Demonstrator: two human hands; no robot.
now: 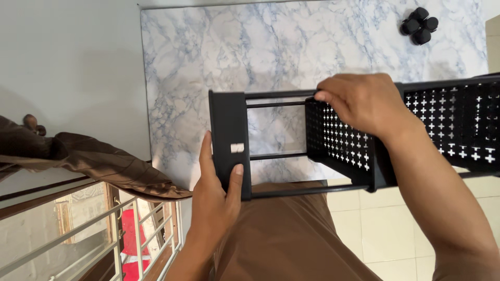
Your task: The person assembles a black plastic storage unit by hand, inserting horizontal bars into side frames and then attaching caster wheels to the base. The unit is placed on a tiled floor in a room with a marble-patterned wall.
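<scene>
Marble-patterned sheeting in blue and white covers the surface ahead of me, with pale floor tiles to the right and a railing at lower left. I see a black rack held level above my lap, partly over the surface edge. My left hand clasps its solid end panel, thumb on the face and fingers wrapped behind. My right hand is curled over the top rim of the perforated basket, gripping it. I judge the rack light but awkward: long, stiff in the panels, with 4 thin rods between panel and basket that could flex or slip out if twisted. The end panel and basket rim look like the firm places to hold; the rods do not. 4 black casters sit clustered at the far corner, well apart. The rack's right end is cut off by the frame, so I cannot tell its full length. Brown cloth drapes at left.
</scene>
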